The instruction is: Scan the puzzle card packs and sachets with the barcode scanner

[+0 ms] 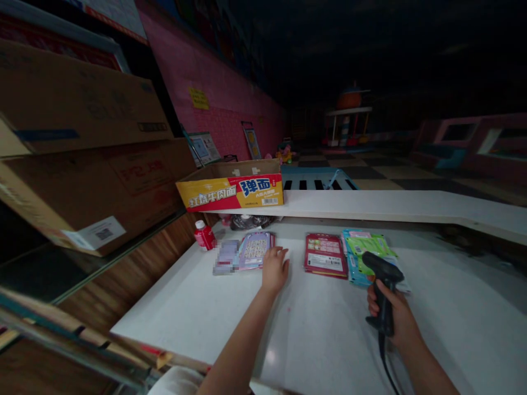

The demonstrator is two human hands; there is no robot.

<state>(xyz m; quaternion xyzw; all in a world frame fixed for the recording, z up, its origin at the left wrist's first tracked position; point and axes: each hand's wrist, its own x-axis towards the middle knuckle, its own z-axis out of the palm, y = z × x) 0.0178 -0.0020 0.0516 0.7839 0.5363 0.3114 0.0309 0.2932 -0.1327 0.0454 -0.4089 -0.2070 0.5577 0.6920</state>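
My right hand is wrapped round the grip of a black handheld barcode scanner, its cord running down toward the table's near edge. The scanner's head is over the right-hand packets, which are blue and green. My left hand lies at the right edge of a purple packet printed with rows of small pictures. Its fingers are loosely curved and apart, and I see nothing held in them. Between both hands lies a stack of dark red packets with a white barcode label showing.
A red bottle with a white cap stands at the left, beside a blurred item. A yellow and red carton sits on the raised white ledge. Large cardboard boxes are stacked at the left of the white table.
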